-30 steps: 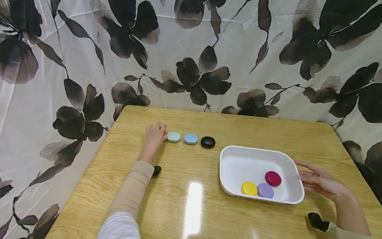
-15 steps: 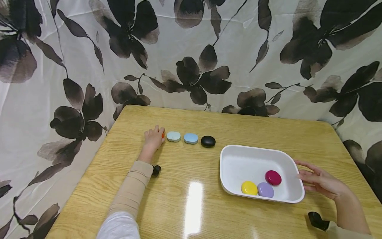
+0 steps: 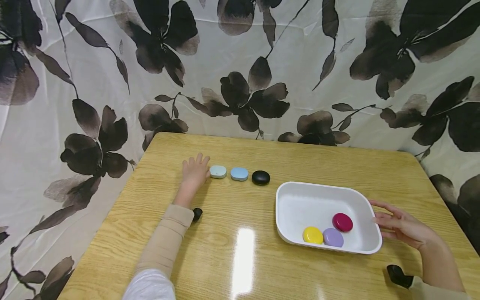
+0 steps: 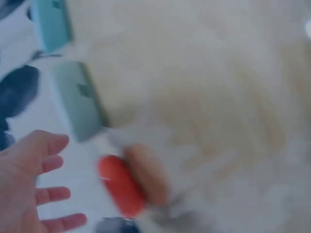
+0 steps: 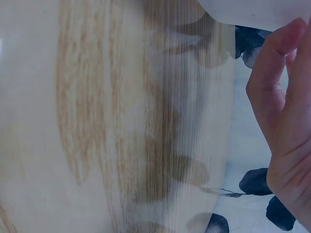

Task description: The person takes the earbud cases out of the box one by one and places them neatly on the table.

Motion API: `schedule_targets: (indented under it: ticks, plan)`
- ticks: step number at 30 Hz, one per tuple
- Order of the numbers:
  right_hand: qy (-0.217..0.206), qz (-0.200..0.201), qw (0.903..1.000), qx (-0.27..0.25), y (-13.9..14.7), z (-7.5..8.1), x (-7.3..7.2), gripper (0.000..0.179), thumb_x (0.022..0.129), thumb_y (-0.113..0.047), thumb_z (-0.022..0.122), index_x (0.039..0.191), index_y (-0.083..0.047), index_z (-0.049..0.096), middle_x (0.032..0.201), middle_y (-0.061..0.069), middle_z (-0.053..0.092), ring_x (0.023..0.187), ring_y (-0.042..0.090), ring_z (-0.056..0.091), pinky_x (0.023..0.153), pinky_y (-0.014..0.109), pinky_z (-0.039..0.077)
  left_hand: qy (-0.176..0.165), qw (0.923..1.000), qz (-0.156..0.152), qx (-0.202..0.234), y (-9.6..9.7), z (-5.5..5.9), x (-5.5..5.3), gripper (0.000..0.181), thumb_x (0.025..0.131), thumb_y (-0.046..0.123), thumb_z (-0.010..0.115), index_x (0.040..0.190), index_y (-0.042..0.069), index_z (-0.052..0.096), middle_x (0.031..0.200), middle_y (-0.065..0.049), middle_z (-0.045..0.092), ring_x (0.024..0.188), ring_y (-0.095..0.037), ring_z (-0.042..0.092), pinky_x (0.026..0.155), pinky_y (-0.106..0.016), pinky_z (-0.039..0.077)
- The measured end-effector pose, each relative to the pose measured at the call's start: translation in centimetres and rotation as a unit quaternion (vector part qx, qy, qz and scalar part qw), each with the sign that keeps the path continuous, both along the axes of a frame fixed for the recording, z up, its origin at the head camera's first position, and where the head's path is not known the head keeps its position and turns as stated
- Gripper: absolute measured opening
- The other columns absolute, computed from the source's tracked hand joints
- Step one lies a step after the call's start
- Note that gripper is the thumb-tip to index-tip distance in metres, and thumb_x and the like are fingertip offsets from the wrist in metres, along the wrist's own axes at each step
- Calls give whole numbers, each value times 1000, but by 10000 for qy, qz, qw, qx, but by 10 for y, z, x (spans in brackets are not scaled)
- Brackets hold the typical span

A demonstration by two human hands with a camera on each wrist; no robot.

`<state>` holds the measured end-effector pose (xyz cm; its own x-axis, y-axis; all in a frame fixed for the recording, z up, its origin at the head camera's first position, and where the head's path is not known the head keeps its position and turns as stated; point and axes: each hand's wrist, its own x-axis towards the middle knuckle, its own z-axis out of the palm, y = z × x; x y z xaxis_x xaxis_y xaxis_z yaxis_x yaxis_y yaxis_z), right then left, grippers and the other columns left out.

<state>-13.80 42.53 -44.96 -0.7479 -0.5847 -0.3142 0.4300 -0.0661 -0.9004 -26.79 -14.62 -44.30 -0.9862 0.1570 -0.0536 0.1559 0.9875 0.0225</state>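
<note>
My left hand (image 3: 195, 171) reaches to the left end of a row of smooth pieces, its fingers spread. In the left wrist view, the fingers (image 4: 56, 195) are apart from a glossy red-orange oblong piece (image 4: 120, 185); the hand hides that piece in the head view. Beside it in the row lie a pale mint oblong piece (image 3: 218, 171), a light blue one (image 3: 239, 173) and a black oval one (image 3: 261, 178). My right hand (image 3: 406, 229) rests its loosely bent fingers against the right end of a white plastic tray (image 3: 318, 186).
Inside the tray lie a yellow disc (image 3: 313, 235), a lilac disc (image 3: 333, 237) and a crimson disc (image 3: 343, 222). The wooden table (image 3: 210, 258) meets a floral-patterned cloth (image 3: 240, 46) at its back and left. Black wrist-worn devices sit by both cuffs.
Half a second ago my left fingers were drawn in around the red-orange piece; now they are spread and the hand sits slightly farther right. My right hand and the tray keep their place.
</note>
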Motion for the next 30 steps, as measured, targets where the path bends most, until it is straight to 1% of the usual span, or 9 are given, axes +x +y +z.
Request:
schedule_targets:
  ticks: [3, 7, 10, 13, 18, 21, 23, 27, 30]
  plan:
    - [-9, -20, 10000, 25, 0, 1, 0, 50, 97, 0, 33, 122, -39, 52, 109, -4, 61, 100, 14, 60, 82, 36, 49, 446, 9976, -386, 352, 15, 11, 3, 49, 93, 30, 52, 137, 16, 36, 141, -10, 30, 119, -34, 35, 98, -52, 24]
    - [-8, -63, 10000, 66, -1, 3, 0, 50, 97, 0, 33, 121, -39, 53, 108, -4, 61, 99, 15, 61, 81, 36, 49, 897, 9875, -1131, 628, 42, 22, 8, 46, 92, 28, 53, 134, 15, 39, 139, -9, 34, 121, -32, 36, 99, -49, 25]
    - [-13, -50, 10000, 24, -1, 4, 1, 51, 97, 0, 33, 121, -39, 53, 108, -4, 61, 99, 16, 61, 81, 36, 49, 963, 9760, -1821, 713, 66, 27, 15, 45, 93, 29, 51, 134, 15, 40, 139, -9, 36, 123, -30, 35, 101, -47, 24]
    - [-24, -44, 10000, -17, -1, 4, 1, 51, 97, 1, 32, 121, -39, 53, 108, -4, 61, 99, 16, 61, 81, 36, 49, 917, 9601, -2555, 675, 92, 30, 26, 44, 94, 30, 48, 135, 15, 41, 141, -7, 35, 126, -27, 33, 104, -46, 20]
    - [9, 55, 9994, -334, -1, 4, 2, 52, 97, 3, 30, 124, -35, 53, 111, -2, 62, 101, 19, 61, 82, 37, 49, 737, 9287, -3625, 254, 136, 32, 49, 43, 97, 35, 38, 138, 22, 38, 143, 0, 33, 129, -21, 30, 106, -43, 17]
    - [30, 111, 9988, -480, -1, 3, 2, 53, 97, 4, 29, 125, -34, 52, 112, -1, 62, 102, 20, 61, 82, 37, 49, 549, 9056, -4202, -176, 162, 29, 64, 45, 98, 37, 34, 141, 26, 32, 146, 3, 28, 131, -19, 27, 108, -42, 16]
    - [48, 129, 9986, -519, -1, 3, 2, 53, 97, 5, 29, 126, -33, 51, 112, 0, 62, 102, 20, 61, 82, 37, 49, 566, 8862, -4557, -608, 177, 26, 72, 45, 98, 38, 32, 142, 30, 29, 147, 4, 26, 130, -18, 27, 108, -42, 16]
    - [51, 143, 9985, -526, -1, 2, 2, 53, 97, 5, 28, 126, -33, 51, 112, 0, 62, 102, 19, 60, 83, 37, 49, 698, 8473, -5076, -1400, 203, 21, 86, 45, 98, 41, 29, 142, 37, 24, 147, 9, 23, 129, -13, 26, 107, -38, 16]
    - [55, 137, 9986, -498, -1, 2, 2, 53, 97, 4, 29, 126, -33, 51, 112, 0, 61, 102, 20, 60, 83, 37, 49, 650, 8295, -5289, -1675, 218, 16, 93, 46, 97, 43, 29, 142, 40, 20, 148, 11, 20, 129, -10, 24, 106, -37, 16]
